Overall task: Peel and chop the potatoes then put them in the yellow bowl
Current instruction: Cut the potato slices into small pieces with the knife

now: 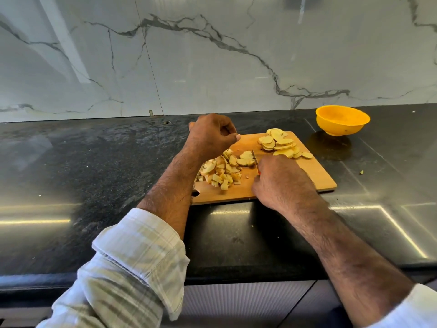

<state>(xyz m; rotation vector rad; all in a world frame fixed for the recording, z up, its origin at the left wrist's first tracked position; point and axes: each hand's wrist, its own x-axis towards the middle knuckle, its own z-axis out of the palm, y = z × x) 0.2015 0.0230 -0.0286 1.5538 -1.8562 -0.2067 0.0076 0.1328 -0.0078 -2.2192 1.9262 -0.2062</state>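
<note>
A wooden cutting board [316, 176] lies on the black counter. A heap of chopped potato pieces [221, 172] sits on its left half, and a few stacked slices [246, 159] lie in the middle. Round potato slices [280, 143] are piled at the board's far right corner. My right hand [281, 183] grips a knife [255, 157] whose blade rests beside the middle slices. Above the board's far left part hovers my left hand [211, 136], fingers curled with the tips pinched; nothing shows in it. The yellow bowl [343, 120] stands beyond the board to the right, looking empty.
A marble backsplash [212, 55] rises right behind the counter. A small scrap [361, 172] lies on the counter [94, 174] right of the board. The counter's front edge runs just below my forearms, with cabinet fronts under it.
</note>
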